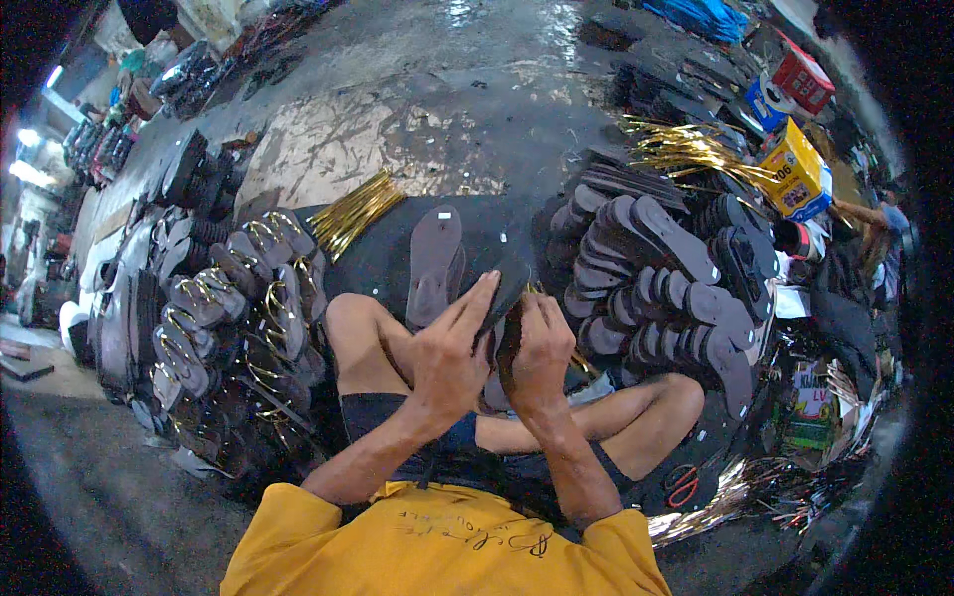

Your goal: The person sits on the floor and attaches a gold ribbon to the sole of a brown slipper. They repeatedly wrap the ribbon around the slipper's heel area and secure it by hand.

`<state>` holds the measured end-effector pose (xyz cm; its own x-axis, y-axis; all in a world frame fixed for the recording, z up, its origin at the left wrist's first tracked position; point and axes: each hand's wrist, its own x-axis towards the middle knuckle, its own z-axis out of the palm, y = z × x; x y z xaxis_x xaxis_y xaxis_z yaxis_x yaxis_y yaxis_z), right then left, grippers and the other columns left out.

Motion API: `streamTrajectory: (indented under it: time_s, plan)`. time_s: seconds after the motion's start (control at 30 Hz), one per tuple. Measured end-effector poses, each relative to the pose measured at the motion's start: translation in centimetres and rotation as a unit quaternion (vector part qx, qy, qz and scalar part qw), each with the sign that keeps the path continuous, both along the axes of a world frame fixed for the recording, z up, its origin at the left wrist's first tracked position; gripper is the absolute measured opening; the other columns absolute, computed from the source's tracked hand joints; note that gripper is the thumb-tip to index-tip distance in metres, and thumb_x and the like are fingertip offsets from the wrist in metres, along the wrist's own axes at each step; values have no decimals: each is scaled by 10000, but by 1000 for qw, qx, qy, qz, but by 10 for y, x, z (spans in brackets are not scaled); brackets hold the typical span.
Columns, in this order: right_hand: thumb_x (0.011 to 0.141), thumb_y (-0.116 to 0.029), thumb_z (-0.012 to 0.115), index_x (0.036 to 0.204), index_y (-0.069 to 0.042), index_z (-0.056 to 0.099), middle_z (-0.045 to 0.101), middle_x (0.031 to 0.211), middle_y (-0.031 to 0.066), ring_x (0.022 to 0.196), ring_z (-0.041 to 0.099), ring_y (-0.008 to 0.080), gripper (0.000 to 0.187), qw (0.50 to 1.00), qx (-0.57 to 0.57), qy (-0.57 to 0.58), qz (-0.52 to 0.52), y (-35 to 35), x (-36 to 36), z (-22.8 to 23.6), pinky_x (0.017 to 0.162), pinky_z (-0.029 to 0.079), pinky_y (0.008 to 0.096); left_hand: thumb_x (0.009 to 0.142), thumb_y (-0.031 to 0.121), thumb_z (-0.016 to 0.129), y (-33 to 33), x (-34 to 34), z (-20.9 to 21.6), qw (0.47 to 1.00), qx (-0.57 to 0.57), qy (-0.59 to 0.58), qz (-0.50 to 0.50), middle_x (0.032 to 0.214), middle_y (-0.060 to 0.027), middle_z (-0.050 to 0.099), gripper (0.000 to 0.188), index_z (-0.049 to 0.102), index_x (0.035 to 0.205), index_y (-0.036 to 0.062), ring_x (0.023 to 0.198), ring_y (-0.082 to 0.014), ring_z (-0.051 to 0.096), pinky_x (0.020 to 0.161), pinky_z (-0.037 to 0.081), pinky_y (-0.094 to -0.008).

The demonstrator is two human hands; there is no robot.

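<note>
Dark sandal sole is up off the mat, tilted between my two hands, just above my crossed legs. Left hand: fingers straight, nearly together, laid along the sole's side; thumb hidden, looks closed on it. Right hand: fingers curled in tight at the sole's other side, a bit of gold strip showing just past the tips; can't tell if I'm pinching that too.

Step, my guess: fitting gold strip to this sole. Next move probably calls for a steady left grip while the right pulls the strip snug; too hard might crease it.

Brown sole pair lies ahead on the mat, gold strip bundle to its left. Gold-strapped soles heaped left, bare soles stacked right, all loose, no container.

Containers: yellow box, red box behind it, both upper right. Contents: can't tell for either.
</note>
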<state>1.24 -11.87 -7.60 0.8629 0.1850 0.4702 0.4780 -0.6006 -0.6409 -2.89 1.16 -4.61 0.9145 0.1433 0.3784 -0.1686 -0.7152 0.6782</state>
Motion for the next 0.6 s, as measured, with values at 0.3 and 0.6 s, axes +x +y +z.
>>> streamTrajectory:
  time_s: [0.3,0.6]
  plan:
    - [965,-64,729,1161,-5,748,727,1052,189,949,716,382,205,995,19,92,25,-20,-3,-23,808,572,467,975,78,709,-3,-6,-9,995,-52,78,-22,1349,-212,740,531,637,1500,78,1203,-385,737,1049,581,-436]
    - [960,-30,685,1136,35,743,778,945,199,848,759,386,197,988,58,143,16,-24,-2,-16,765,586,442,873,-5,736,-10,8,-16,1000,-5,-14,-28,1372,-184,725,623,650,1483,89,1215,-359,729,981,610,-433]
